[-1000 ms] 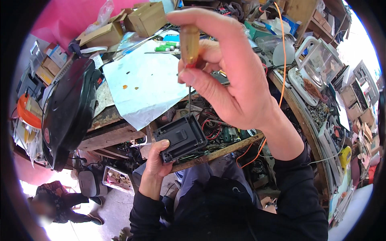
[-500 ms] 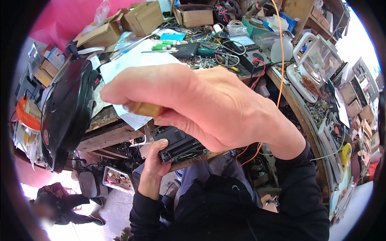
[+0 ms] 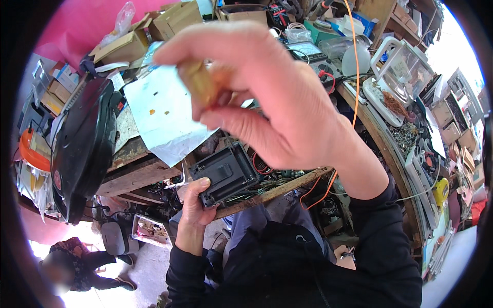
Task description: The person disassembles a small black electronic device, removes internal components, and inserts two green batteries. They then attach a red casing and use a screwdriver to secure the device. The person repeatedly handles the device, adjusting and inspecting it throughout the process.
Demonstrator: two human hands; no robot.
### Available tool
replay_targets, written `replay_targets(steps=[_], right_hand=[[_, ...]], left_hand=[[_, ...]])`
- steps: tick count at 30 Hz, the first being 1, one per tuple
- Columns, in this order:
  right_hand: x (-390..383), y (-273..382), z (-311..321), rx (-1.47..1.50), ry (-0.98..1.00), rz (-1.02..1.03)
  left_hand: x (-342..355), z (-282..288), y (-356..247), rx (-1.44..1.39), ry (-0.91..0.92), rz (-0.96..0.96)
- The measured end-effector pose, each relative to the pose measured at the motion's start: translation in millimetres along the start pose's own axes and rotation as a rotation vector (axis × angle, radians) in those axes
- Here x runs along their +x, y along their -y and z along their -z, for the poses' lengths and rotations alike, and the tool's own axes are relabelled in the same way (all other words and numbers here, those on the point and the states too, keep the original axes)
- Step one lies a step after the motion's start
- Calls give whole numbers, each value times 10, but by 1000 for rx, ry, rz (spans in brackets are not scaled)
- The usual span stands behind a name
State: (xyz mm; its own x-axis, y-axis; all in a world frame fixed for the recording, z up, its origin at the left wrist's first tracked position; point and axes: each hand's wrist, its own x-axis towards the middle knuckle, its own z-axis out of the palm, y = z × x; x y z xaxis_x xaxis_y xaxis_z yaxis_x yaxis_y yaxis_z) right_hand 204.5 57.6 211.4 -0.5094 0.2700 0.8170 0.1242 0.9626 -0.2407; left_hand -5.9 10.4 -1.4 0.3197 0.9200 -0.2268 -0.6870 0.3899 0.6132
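Got white sheet [image 3: 151, 131] spread on left part of tabletop [image 3: 126, 155], tip past front edge. Holding in left hand [image 3: 192, 208], thumb on top, other fingers mostly hidden, black plastic case [image 3: 228, 177] at front edge. Gripping blurred amber tool handle [image 3: 198, 84] in right hand [image 3: 290, 100], fingers curled round it, raised above case, with meter [image 3: 306, 50] toward back right corner.

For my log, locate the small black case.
The small black case sits just below the head view's centre, slightly left, in the left hand, near the lower edge of the white sheet.
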Motion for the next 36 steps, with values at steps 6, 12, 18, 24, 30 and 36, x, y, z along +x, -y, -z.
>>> replay_targets(steps=[6, 12, 18, 24, 30, 36], right_hand=[[-39, -198, 58, -43, -142, -69], [-32, -236, 127, 35, -180, -291], [-63, -210, 144, 35, -156, -289], [-30, -194, 7, -38, -111, 16], [-3, -97, 17, -39, -237, -29], [33, -64, 10, -181, -126, -5]], left_hand=[[-49, -161, 13, 40, -48, -58], [-58, -275, 36, 16, -155, -79], [-56, -138, 14, 44, -54, -50], [-44, -253, 24, 92, -115, -59], [-51, -141, 0, 102, -21, -60], [-45, -14, 56, 95, -4, -54]])
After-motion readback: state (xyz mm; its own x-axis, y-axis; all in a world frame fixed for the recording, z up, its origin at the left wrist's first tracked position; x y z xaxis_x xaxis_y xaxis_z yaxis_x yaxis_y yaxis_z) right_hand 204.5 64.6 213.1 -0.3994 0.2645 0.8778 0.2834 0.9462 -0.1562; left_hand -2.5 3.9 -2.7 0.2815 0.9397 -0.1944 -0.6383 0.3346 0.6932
